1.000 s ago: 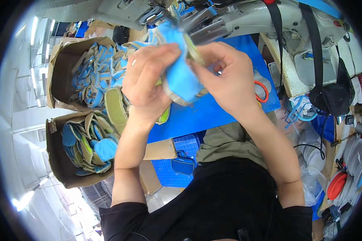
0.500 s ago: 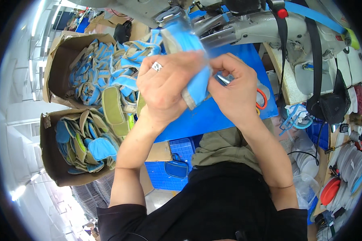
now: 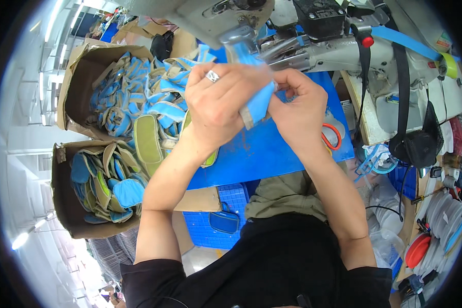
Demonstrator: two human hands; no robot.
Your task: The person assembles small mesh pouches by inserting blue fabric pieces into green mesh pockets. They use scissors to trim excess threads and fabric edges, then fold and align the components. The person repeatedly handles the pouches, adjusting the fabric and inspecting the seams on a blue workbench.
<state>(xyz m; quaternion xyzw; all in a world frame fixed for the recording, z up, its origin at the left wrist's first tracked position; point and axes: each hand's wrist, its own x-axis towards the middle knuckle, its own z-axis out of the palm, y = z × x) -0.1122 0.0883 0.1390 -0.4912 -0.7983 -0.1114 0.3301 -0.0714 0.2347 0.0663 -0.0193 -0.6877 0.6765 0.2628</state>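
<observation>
While the left hand (image 3: 218,100) clamps its fingers on a blue strip (image 3: 259,106), seemingly part-worked, the finger grip of the right hand (image 3: 299,109) is unclear; similar strips (image 3: 120,97) still fill the upper carton (image 3: 78,84)

Blue fabric strip (image 3: 260,104), beige-edged, tilted, upper end blurred, over the blue tabletop (image 3: 241,167), inward of its near edge
</observation>
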